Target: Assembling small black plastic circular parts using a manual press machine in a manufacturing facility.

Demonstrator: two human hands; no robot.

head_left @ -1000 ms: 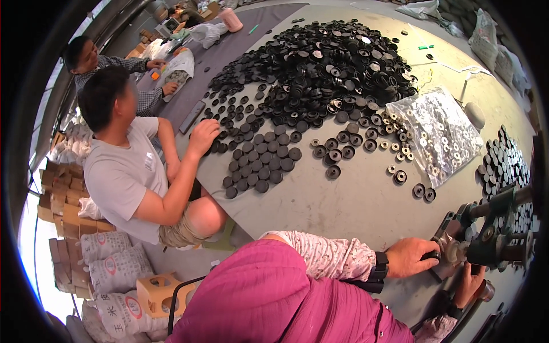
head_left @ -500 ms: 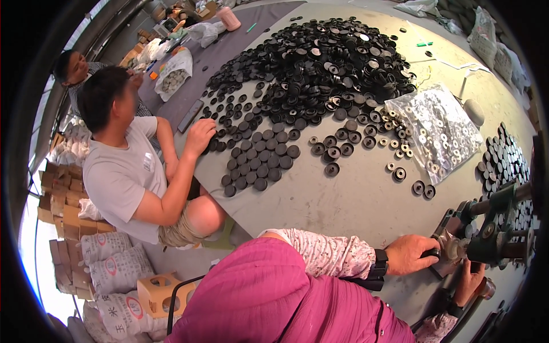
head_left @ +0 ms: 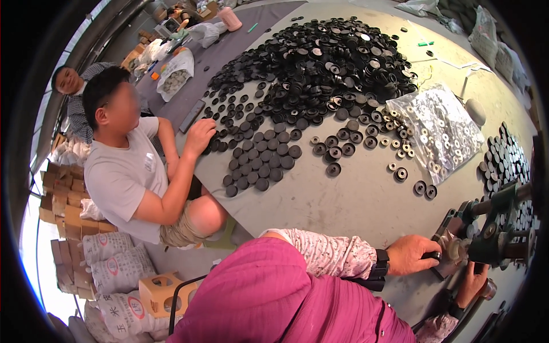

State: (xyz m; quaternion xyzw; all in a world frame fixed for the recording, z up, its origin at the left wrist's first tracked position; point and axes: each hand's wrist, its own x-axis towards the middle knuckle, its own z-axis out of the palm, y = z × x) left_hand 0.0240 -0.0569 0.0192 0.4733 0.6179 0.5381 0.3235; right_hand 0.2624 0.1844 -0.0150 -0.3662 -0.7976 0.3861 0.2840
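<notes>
My left hand (head_left: 413, 255), reaching in from a flowered sleeve with a dark wristband, pinches a small round black cap (head_left: 436, 255) by the edge of the press. Right beside it stands the dark green metal hand press (head_left: 486, 247), with a clear plastic piece (head_left: 456, 247) at its working spot. Under the press head is my right hand (head_left: 471, 284), its fingertips partly hidden by the machine, so their grip does not show. A metal cylinder end (head_left: 488, 289) sits next to that hand. Loose black caps with metal centres (head_left: 425, 189) lie on the table beyond my left hand.
A large heap of black caps (head_left: 337, 63) covers the far table (head_left: 320, 211). A clear bag of metal rings (head_left: 440, 134) lies right of it, with stacked discs (head_left: 506, 160) past the press. Across the corner, a seated person (head_left: 128, 171) reaches among caps; another person (head_left: 71, 86) sits behind.
Both my hands stay almost where they were at the press. The seated person's head has turned more to the right, and the person behind now faces this way.
</notes>
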